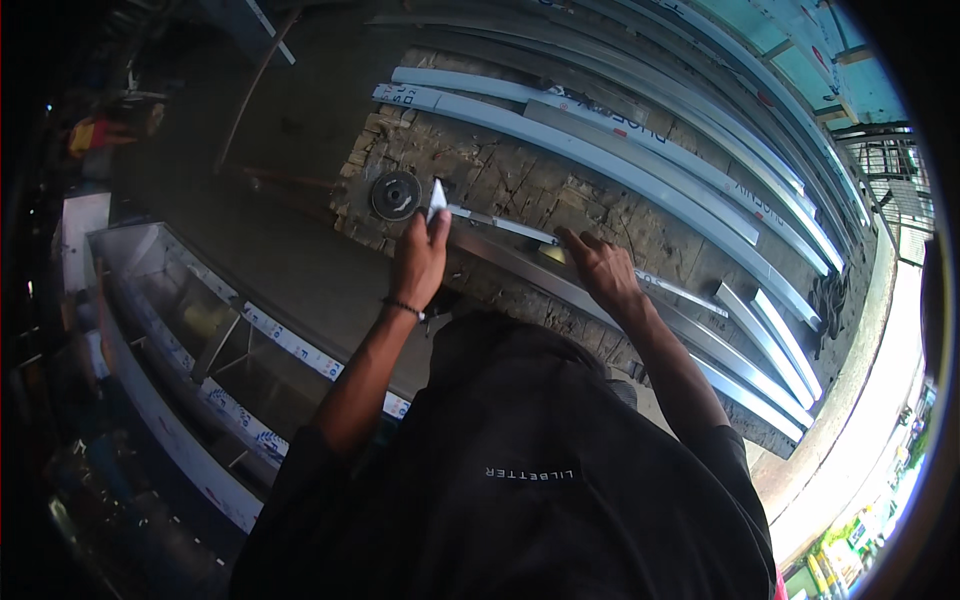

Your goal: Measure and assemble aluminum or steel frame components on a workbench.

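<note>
My left hand (420, 262) is closed round a small, pale, pointed metal piece (437, 200) that sticks up past the thumb. Just left of it, a round dark disc (397, 195) with a hole at its centre lies on the worn wooden bench (510, 185). A narrow silvery metal strip (515, 229) runs along the bench between my hands. Curled fingers of my right hand (603, 270) grip this strip, which shows again beyond the hand. Below those fingers is a small yellow thing (552, 254), partly covered, its kind unclear. A wider metal bar (530, 270) lies along the near bench edge.
Long film-wrapped metal profiles (620, 150) fill the far side of the bench. Shorter silver bars (770, 345) lie at its right end. On the floor to the left stands a metal frame (215, 335) with printed film. A thin rod (245, 100) rises beyond the bench's left end.
</note>
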